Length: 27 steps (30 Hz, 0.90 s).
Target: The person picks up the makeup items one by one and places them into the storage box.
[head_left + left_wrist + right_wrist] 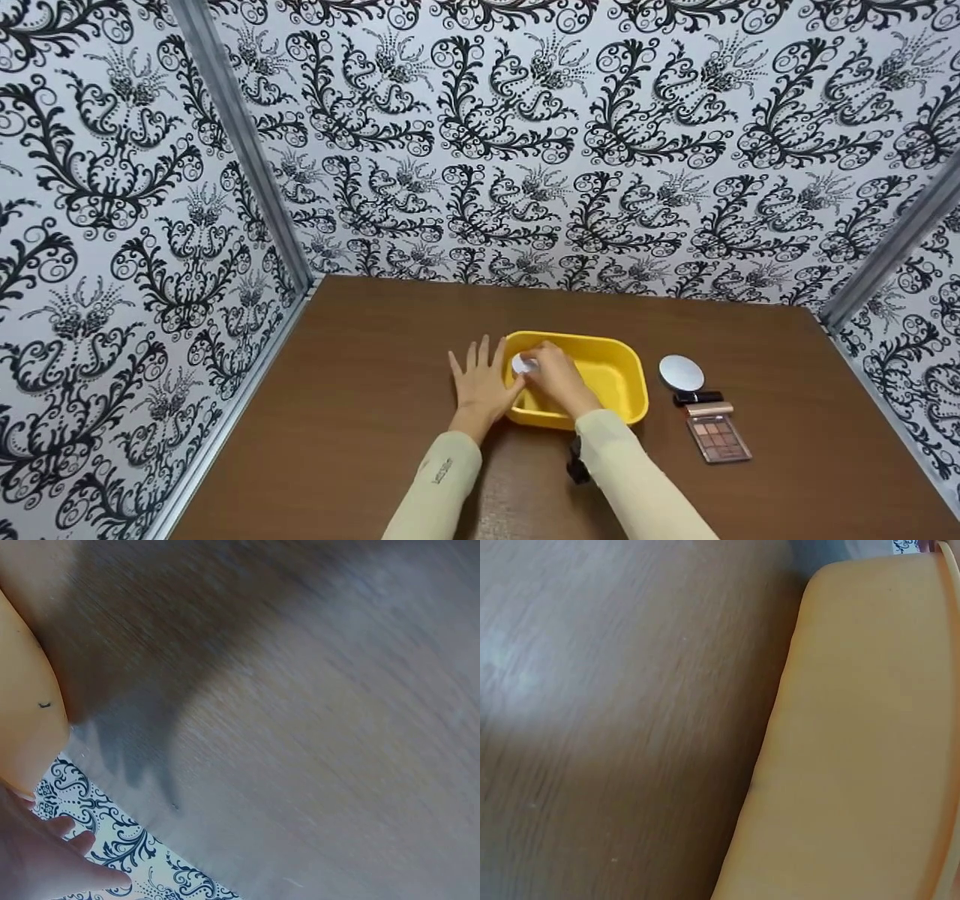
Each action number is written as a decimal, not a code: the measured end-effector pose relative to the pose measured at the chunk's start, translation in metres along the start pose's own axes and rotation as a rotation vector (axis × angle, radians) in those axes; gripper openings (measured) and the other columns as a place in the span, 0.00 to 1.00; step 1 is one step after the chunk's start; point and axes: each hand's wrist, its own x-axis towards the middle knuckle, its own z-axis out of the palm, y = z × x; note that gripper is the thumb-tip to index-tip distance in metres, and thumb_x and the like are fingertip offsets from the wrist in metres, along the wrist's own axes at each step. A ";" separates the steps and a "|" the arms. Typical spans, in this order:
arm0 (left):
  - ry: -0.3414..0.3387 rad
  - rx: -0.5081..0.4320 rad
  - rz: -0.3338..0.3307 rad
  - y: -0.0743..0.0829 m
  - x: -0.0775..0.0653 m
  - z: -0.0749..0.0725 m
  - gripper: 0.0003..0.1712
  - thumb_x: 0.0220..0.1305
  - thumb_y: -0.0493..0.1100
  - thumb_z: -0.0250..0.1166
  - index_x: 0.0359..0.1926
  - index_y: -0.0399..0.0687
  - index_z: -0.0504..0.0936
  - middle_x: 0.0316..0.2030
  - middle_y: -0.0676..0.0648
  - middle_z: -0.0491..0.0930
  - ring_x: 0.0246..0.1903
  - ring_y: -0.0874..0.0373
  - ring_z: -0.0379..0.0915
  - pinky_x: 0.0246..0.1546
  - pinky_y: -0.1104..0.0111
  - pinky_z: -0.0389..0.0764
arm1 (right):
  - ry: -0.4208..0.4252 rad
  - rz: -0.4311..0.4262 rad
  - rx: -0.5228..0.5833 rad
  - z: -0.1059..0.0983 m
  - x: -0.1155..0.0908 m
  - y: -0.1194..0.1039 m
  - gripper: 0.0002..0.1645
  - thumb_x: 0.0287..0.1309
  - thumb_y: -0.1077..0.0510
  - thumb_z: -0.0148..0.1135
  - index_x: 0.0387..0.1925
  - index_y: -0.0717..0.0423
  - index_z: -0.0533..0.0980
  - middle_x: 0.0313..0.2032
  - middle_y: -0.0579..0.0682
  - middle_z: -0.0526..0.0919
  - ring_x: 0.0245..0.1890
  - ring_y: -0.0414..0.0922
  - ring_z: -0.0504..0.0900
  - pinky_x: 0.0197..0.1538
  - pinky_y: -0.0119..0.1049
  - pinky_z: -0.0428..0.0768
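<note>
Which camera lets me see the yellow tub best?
The head view, because it shows inside the yellow tub and most of its rim, though the left hand and right hand cover some. The left wrist view catches only a bit of outer wall; the right wrist view shows more wall, cut off at the edge.

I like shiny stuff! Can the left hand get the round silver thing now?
Probably not easily: the yellow bin and the right hand lie between the left hand and the round silver thing.
</note>
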 end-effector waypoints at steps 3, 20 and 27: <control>-0.016 0.006 -0.003 0.001 0.000 -0.002 0.45 0.63 0.70 0.51 0.77 0.61 0.57 0.77 0.44 0.57 0.75 0.43 0.55 0.73 0.34 0.46 | 0.010 -0.018 -0.013 0.000 0.001 -0.001 0.16 0.53 0.65 0.71 0.46 0.62 0.85 0.43 0.59 0.84 0.46 0.56 0.82 0.53 0.52 0.82; -0.038 0.042 -0.017 0.000 0.002 0.002 0.46 0.63 0.73 0.49 0.78 0.63 0.55 0.78 0.45 0.54 0.77 0.41 0.49 0.73 0.34 0.43 | -0.110 0.028 0.079 -0.005 0.002 -0.002 0.22 0.55 0.65 0.69 0.54 0.63 0.81 0.53 0.63 0.81 0.53 0.58 0.79 0.62 0.56 0.77; -0.012 0.034 -0.019 -0.001 0.003 0.005 0.46 0.63 0.72 0.49 0.78 0.64 0.55 0.77 0.45 0.55 0.77 0.40 0.49 0.73 0.33 0.43 | -0.134 -0.013 0.088 -0.012 0.001 -0.002 0.27 0.55 0.64 0.69 0.58 0.64 0.78 0.55 0.64 0.80 0.57 0.60 0.78 0.65 0.58 0.74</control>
